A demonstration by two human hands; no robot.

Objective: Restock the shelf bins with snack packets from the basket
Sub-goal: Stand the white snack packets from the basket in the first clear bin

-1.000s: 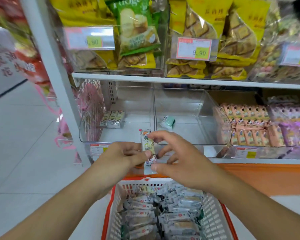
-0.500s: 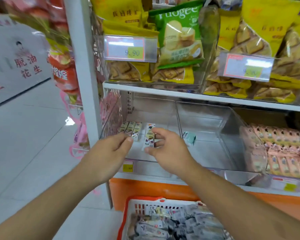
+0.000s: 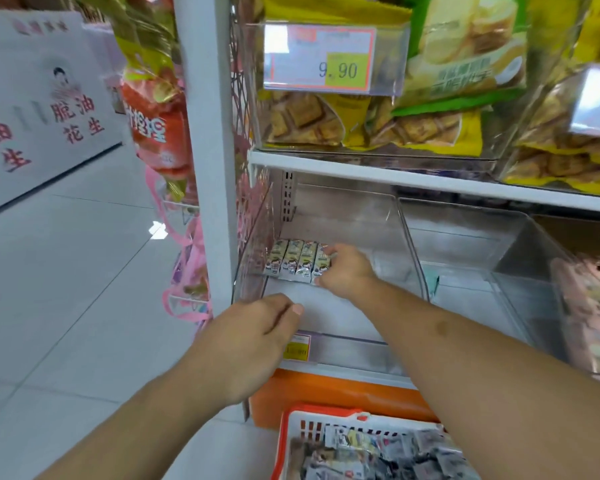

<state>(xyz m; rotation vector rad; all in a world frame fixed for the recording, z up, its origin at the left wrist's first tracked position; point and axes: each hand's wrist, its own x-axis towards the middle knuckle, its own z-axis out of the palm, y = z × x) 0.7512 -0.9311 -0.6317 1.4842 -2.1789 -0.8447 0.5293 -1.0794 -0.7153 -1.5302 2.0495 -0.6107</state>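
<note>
Snack packets fill the basket (image 3: 291, 441) at a restocker's feet. The left hand (image 3: 257, 337), loosely curled and holding nothing, hovers at the clear bin (image 3: 407, 237)'s front lip. Deeper in, the right hand (image 3: 343, 268) pinches a packet (image 3: 321, 263) against the row (image 3: 293, 259); a careless release could topple its neighbours. Half a second earlier that packet was in mid-air.
</note>
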